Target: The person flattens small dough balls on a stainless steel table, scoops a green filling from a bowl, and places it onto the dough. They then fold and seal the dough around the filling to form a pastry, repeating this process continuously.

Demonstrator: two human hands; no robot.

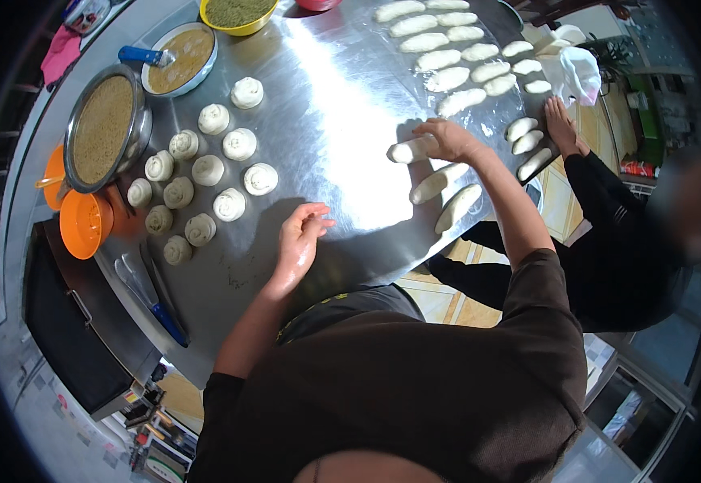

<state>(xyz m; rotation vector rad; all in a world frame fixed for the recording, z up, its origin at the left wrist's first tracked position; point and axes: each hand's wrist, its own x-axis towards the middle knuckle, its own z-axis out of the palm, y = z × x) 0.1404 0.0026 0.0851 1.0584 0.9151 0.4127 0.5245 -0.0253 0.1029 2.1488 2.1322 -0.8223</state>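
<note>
On the metal table, my right hand [449, 142] has its fingers curved over the right end of a long dough piece [405, 151]. Two more dough pieces, a middle one [439, 183] and a nearer one [458, 208], lie just below that hand. My left hand [302, 235] hovers over the near part of the table, fingers loosely apart and holding nothing. To its left sit several coiled dough rolls, the closest being a round white roll [229, 204]. The underside of my right fingers is hidden.
Rows of dough logs [437, 59] fill the far right. At left stand a steel bowl [137, 133] of brown paste, a second paste bowl [205, 76], an orange bowl [86, 224] and a blue-handled knife [170, 324]. A co-worker's hand [561, 125] rests at the right edge.
</note>
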